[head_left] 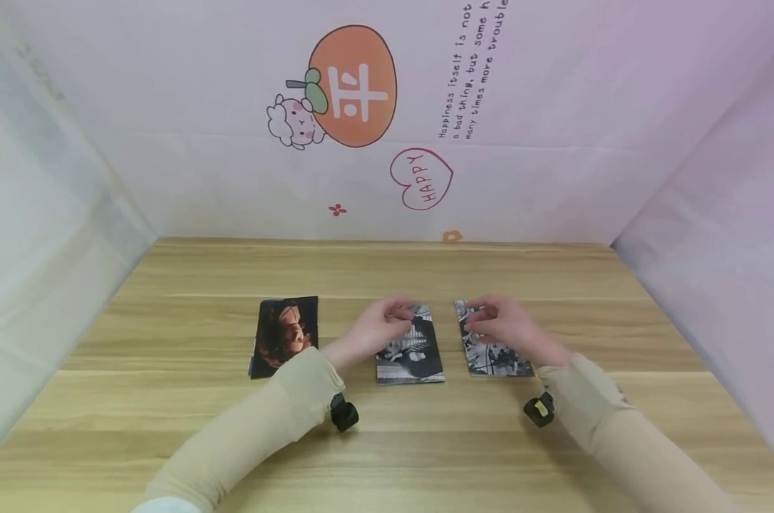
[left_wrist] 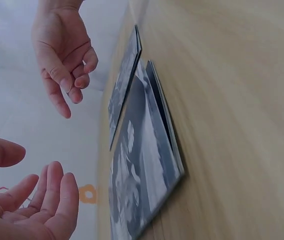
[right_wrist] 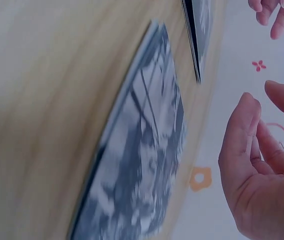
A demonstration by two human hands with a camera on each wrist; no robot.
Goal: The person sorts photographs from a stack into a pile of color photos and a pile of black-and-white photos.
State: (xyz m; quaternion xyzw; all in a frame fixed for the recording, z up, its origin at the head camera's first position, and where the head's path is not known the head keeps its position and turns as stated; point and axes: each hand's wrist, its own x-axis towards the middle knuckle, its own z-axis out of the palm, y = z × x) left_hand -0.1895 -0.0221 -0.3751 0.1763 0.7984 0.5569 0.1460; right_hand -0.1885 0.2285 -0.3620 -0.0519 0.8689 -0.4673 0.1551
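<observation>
Two small piles of black-and-white photo cards lie on the table, a middle pile (head_left: 415, 360) and a right pile (head_left: 499, 360). My left hand (head_left: 382, 324) hovers over the middle pile, fingers loosely bent with nothing between them. Above the right pile hangs my right hand (head_left: 505, 326), also holding nothing. In the left wrist view a gap shows between the left hand (left_wrist: 37, 205) and the cards (left_wrist: 137, 175), whose lower layers are slightly fanned apart. The right wrist view shows the right hand (right_wrist: 262, 165) apart from its cards (right_wrist: 137, 150).
A third pile, topped by a dark colour photo (head_left: 287, 331) of a face, lies on the left. It is slightly askew. The wood-grain table (head_left: 387, 456) is bounded by a printed white cloth (head_left: 541, 178) at the back and by cloth at both sides.
</observation>
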